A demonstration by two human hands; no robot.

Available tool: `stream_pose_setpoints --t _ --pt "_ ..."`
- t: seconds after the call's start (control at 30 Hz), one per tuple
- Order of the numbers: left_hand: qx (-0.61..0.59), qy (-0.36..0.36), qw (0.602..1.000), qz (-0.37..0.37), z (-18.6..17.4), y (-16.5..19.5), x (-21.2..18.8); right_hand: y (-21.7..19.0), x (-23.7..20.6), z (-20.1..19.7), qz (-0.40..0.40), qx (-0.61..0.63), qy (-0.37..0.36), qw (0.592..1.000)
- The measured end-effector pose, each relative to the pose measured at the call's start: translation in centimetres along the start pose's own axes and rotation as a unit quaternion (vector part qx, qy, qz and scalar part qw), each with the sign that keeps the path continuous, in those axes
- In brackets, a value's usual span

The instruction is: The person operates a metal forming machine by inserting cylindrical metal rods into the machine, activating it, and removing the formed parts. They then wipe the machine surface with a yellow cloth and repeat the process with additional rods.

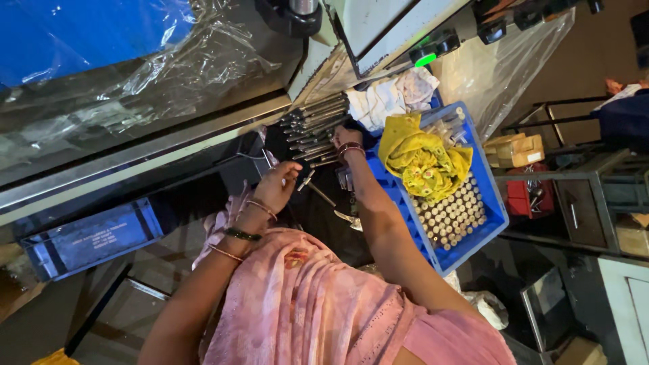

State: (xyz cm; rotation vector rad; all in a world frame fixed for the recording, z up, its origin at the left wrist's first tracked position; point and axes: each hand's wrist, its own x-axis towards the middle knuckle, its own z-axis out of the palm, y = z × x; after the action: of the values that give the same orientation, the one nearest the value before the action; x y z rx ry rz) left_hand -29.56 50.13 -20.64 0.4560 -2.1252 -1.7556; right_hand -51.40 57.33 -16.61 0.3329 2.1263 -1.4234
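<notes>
Far left: dark blue plastic bin (91, 236), set low beside the machine bed (135, 152), which is draped in clear plastic sheeting (169, 61).

Centre-left: left hand (276, 186), bangles at the wrist, fingers curled closed around a slim metal shaft (316, 189) whose far end points down to the right.

Centre: row of long steel rods (314, 125), laid side by side on the dark work surface.

Right hand (346, 138) rests at the near ends of those rods; whether it grips one cannot be told.

Right: blue crate (497, 209) just beside the right forearm, holding upright cylindrical metal parts (449, 213) in packed rows, with a yellow cloth (422, 162) and a white rag (392, 98) heaped on top.

Progress, as judged: many rods remain in the row; one piece is in hand.
</notes>
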Motion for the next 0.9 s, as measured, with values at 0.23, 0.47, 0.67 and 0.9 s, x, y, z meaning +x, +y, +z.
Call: stream_pose_setpoints --t 0.23,0.47,0.67,0.9 --pt "0.003 -0.020 1.000 0.006 0.9 0.6 1.3 3.8 -1.5 0.5 -0.195 -0.098 0.016 0.976" --pt "0.051 -0.027 0.996 0.070 1.7 1.8 4.0 0.2 1.4 -0.9 -0.048 -0.037 0.140 0.988" --pt "0.029 -0.023 0.998 0.058 1.4 1.0 4.3 -1.1 2.0 0.1 0.019 -0.004 0.097 0.995" --pt "0.017 -0.046 0.999 -0.019 0.8 0.0 1.9 -0.2 2.9 -0.5 -0.078 -0.358 -0.077 0.927"
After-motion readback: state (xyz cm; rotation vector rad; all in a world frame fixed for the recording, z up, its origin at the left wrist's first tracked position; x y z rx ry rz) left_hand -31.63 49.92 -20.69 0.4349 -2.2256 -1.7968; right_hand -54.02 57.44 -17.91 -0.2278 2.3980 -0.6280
